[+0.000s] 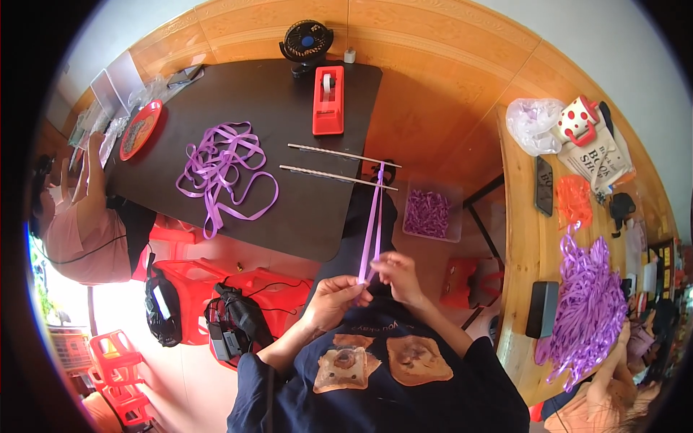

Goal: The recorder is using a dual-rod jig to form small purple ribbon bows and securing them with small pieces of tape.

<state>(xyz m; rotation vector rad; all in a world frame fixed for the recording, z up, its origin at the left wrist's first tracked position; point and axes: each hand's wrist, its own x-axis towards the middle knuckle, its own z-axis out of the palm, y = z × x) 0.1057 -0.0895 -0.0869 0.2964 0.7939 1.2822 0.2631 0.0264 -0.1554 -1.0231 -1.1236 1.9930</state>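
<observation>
A purple ribbon [369,234] runs taut in two strands from the ends of two thin metal rods down to my hands. My left hand [333,299] is closed, pinching the strands between thumb and fingers. Just to its right, my right hand [399,276] is closed at the fingertips on the ribbon. The upper metal rod [325,151] and the lower metal rod [321,175] lie roughly parallel on the dark table [289,94], their tips jutting past its right edge. On the table to the left lies a loose tangle of purple ribbon [225,169].
A red tape dispenser [328,119], a black fan [307,43] and a red plate [141,130] stand on the dark table. A clear bin [429,213] of purple ribbon sits lower right of it. The wooden table [516,252] holds a big purple ribbon heap [585,303]. People sit at both sides.
</observation>
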